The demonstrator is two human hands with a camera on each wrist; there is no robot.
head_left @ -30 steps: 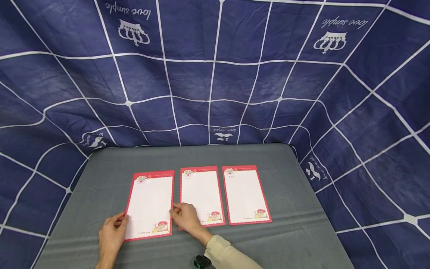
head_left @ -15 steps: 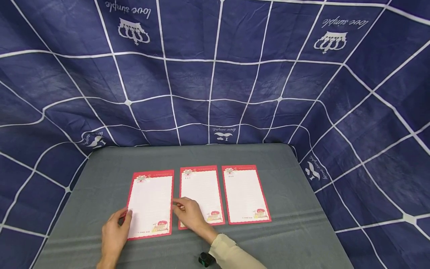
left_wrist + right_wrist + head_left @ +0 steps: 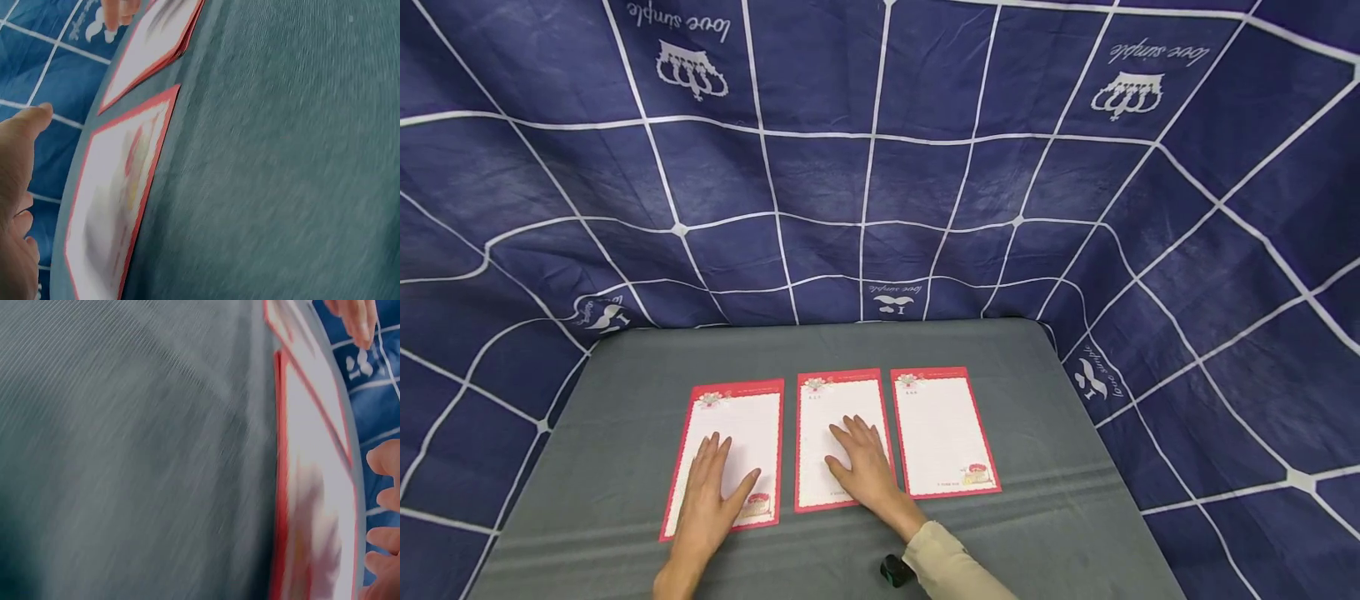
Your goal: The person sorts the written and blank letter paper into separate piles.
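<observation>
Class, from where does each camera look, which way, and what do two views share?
Head: on the head, facing forward and down at three red-bordered papers; left hand, right hand and sleeve show.
Left wrist: on it, facing across table; left hand at left, right hand at top.
Right wrist: on it, facing likewise; right hand at right, left at top.
Both wrist views share two papers.

left sheet (image 3: 754,440): white, red-bordered, flat | middle stack (image 3: 812,446): matching, flat, just beside

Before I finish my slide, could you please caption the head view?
Left hand above left red-bordered paper, right hand above middle paper.
</observation>
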